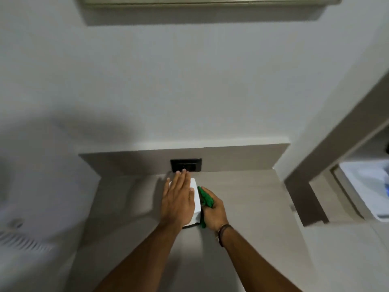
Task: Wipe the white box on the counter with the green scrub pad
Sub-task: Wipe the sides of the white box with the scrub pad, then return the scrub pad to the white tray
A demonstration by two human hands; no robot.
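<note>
Resting flat with fingers spread, the left hand presses down on the top of the smooth white rectangular box, which sits on the matte beige wood-grain counter, its long axis running away toward the black wall socket. The right hand grips the crumpled green scrub pad, held against the box's right side.
</note>
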